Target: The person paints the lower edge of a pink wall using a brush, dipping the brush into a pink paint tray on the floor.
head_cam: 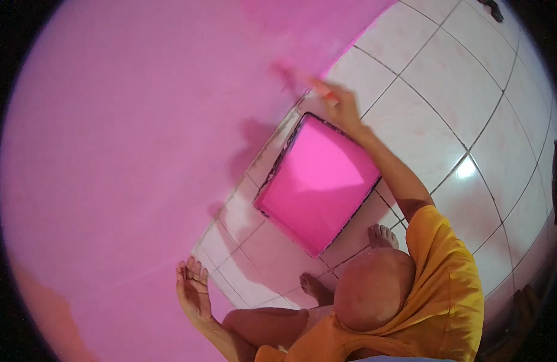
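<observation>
Pink paint fills a square tray [319,190] with a dark, paint-smeared rim, which sits on the tiles close to the wall. My right hand [339,104] is beyond the tray's far corner, by the foot of the pink wall [138,135]. It grips a blurred handle, orange-red in part, of a tool that looks like a paintbrush [285,72]; its pink-coated end is against or near the wall. My left hand [194,285] is palm up with fingers apart, holding nothing, near the lower wall edge at the left.
White floor tiles [441,99] with dark joints and faint pink smears spread to the right. My bare feet [382,236] and bent knees are just this side of the tray. An orange patch [52,312] shows on the wall at lower left. Dark objects lie at the far right rim.
</observation>
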The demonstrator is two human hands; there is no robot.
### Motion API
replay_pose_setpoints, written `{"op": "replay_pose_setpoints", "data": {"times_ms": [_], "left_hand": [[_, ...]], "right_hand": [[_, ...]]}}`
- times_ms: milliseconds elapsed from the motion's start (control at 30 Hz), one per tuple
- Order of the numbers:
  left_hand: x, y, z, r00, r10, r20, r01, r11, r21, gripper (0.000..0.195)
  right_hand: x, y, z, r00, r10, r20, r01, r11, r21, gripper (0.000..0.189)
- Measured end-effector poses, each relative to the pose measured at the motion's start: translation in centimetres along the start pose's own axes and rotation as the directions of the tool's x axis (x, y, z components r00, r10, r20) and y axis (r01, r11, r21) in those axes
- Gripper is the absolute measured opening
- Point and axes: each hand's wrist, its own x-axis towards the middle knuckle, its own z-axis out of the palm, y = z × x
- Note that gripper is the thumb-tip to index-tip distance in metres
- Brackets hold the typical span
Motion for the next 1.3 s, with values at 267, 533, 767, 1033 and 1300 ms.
{"op": "replay_pose_setpoints", "data": {"times_ms": [267,533,767,1033,1300], "left_hand": [[-8.3,2.6,1.4,0.972,0.188,0.143,-0.188,0.982,-0.01,0.046],[-12.4,-2.3,0.8,0.994,0.058,0.087,-0.082,0.952,0.296,0.036],[-9.9,1.1,-5.8,0.946,0.295,0.137,-0.325,0.834,0.446,0.043],[4.5,-15.8,-12.7,0.854,-0.411,0.319,0.207,0.831,0.516,0.028],[4.0,-26.1,-6.5,0.631,-0.591,0.503,0.354,0.796,0.491,0.034]], "right_hand": [[-3.6,-5.8,-7.9,0.915,0.06,0.4,-0.008,0.991,-0.131,0.018],[-11.2,-8.3,-5.6,0.59,-0.078,0.804,0.519,0.799,-0.304,0.032],[-10.8,-9.9,-6.0,0.825,0.293,0.483,-0.195,0.95,-0.244,0.026],[-13.2,-5.7,-7.8,0.531,0.698,0.481,-0.829,0.311,0.464,0.034],[-15.5,-8.8,-8.6,0.531,0.613,0.585,-0.819,0.196,0.539,0.024]]}}
